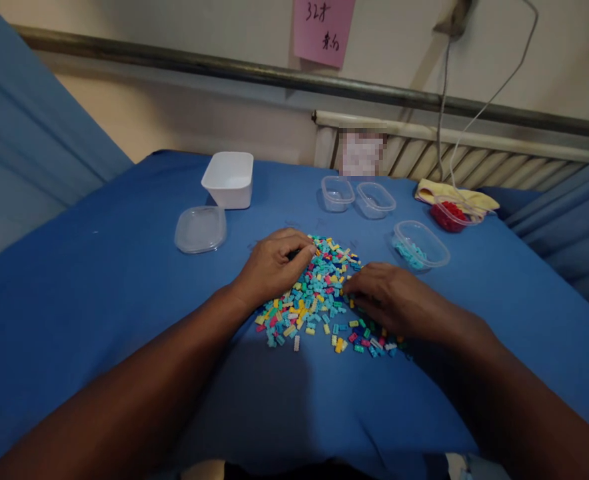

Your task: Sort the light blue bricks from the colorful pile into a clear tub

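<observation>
Brick pile [319, 283]: left hand [280, 261] and right hand [387, 293] touch it, fingers loosely curled

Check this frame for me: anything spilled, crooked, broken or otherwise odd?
Nothing looks broken or tipped over. The untidiest spot is the mixed bricks, loose on the blue cloth around the left hand and right hand, with stragglers at the near edge. The red pieces' tub seems crowded against the yellow cloth.
</observation>
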A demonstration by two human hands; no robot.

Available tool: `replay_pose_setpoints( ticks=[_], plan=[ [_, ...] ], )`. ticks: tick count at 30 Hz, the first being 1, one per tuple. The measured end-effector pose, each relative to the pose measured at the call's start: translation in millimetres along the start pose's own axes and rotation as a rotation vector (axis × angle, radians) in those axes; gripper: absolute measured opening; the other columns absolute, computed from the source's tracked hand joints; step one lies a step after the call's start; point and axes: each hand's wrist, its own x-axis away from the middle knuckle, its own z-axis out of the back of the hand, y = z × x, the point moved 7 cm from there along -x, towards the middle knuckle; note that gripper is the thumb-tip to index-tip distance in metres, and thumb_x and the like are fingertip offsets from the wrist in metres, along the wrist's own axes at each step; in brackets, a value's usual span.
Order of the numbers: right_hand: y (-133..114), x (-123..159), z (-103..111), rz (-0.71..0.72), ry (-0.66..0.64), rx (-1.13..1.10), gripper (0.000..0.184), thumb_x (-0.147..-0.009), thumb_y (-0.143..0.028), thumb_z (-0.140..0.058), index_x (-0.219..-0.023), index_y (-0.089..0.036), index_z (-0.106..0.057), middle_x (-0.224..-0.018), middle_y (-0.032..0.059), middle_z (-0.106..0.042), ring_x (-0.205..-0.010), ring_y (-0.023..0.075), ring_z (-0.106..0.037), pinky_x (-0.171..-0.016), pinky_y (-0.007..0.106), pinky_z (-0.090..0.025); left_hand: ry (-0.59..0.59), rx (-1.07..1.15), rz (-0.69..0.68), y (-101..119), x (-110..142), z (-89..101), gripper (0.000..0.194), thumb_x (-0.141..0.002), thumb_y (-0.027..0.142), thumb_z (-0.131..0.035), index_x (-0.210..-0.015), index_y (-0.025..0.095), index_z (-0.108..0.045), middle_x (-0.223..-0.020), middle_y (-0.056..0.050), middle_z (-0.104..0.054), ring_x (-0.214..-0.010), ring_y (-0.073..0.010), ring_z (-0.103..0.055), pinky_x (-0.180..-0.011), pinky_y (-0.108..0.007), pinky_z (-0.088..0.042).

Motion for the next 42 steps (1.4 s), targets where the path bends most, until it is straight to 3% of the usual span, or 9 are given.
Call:
replay_pose_setpoints(
  ticks=[8,11,14,19,22,31,38,42],
  plan=[
    [-1.6,-4.0,-6.3,-0.046,-0.056,0.082,0.019,-0.104,-0.011,-0.065,-0.119,-0.018,-0.074,-0.105,0.0081,-0.078,-0.1,0.026,-0.07,-0.091,0.042,-0.05,-0.004,-0.001,0.005,1.5,0.0,0.3,0.021,-0.105,0.028,-0.066,-0.088,0.022,-0.078,-0.104,-0.005,-0.081,-0.103,-0.0235,-0.076,-0.095,-0.042,-0.058],
    [-1.6,-2.7,-6.5,-0.036,-0.076,0.117,0.012,-0.106,-0.013,-0.064,-0.109,-0.018,-0.075,-0.096,0.0065,-0.074,-0.091,0.0233,-0.066,-0.084,0.037,-0.048,-0.003,0.0,0.002,1.0,0.1,0.3,0.021,-0.105,0.029,-0.067,-0.089,0.022,-0.079,-0.104,-0.006,-0.081,-0.102,-0.0237,-0.076,-0.095,-0.042,-0.059],
    [-1.0,-0.4,-7.1,-0.026,-0.1,0.125,0.016,-0.108,-0.015,-0.062,-0.097,-0.018,-0.074,-0.089,0.0051,-0.07,-0.084,0.0208,-0.063,-0.077,0.034,-0.045,-0.001,0.002,-0.003,1.1,0.2,0.3,0.022,-0.105,0.029,-0.066,-0.088,0.022,-0.078,-0.103,-0.006,-0.081,-0.102,-0.0237,-0.076,-0.095,-0.042,-0.058],
    [-4.2,-2.1,-3.4,-0.053,-0.056,0.094,0.013,-0.105,-0.014,-0.062,-0.11,-0.017,-0.074,-0.098,0.0068,-0.072,-0.088,0.0209,-0.065,-0.079,0.033,-0.046,-0.006,-0.002,-0.007,-0.3,0.4,-0.7,0.018,-0.105,0.027,-0.067,-0.092,0.022,-0.08,-0.104,-0.005,-0.081,-0.102,-0.0224,-0.076,-0.093,-0.039,-0.058],
    [-7.6,-6.8,-9.5,-0.088,-0.104,0.121,0.016,-0.104,-0.014,-0.063,-0.114,-0.018,-0.075,-0.1,0.0069,-0.071,-0.088,0.0209,-0.066,-0.077,0.032,-0.045,-0.003,-0.013,-0.004,-1.8,0.6,-0.8,0.018,-0.105,0.027,-0.068,-0.093,0.022,-0.081,-0.105,-0.005,-0.08,-0.103,-0.0222,-0.076,-0.094,-0.038,-0.057],
    [-10.4,-6.2,-15.7,-0.168,-0.174,0.209,0.01,-0.106,-0.017,-0.061,-0.102,-0.019,-0.07,-0.096,0.0056,-0.069,-0.082,0.0191,-0.061,-0.07,0.031,-0.035,-0.003,0.005,-0.012,0.3,1.0,-1.8,0.019,-0.105,0.026,-0.067,-0.091,0.021,-0.08,-0.102,-0.004,-0.08,-0.101,-0.0215,-0.076,-0.093,-0.038,-0.057],
    [-10.0,-8.7,-15.7,-0.177,-0.139,0.137,0.01,-0.101,-0.013,-0.062,-0.094,-0.019,-0.065,-0.09,0.0034,-0.066,-0.077,0.017,-0.058,-0.07,0.03,-0.037,-0.001,-0.002,0.007,-1.4,1.0,-1.6,0.019,-0.104,0.027,-0.068,-0.092,0.021,-0.081,-0.104,-0.004,-0.081,-0.103,-0.0218,-0.076,-0.095,-0.039,-0.057],
    [4.3,4.1,21.3,-0.194,0.093,0.084,0.008,-0.099,-0.016,-0.063,-0.101,-0.021,-0.069,-0.095,0.0047,-0.071,-0.08,0.0186,-0.065,-0.073,0.03,-0.046,-0.01,-0.015,0.017,-1.3,0.5,-1.6,0.02,-0.105,0.028,-0.067,-0.092,0.021,-0.081,-0.105,-0.004,-0.08,-0.104,-0.0226,-0.076,-0.094,-0.04,-0.057]
  ],
)
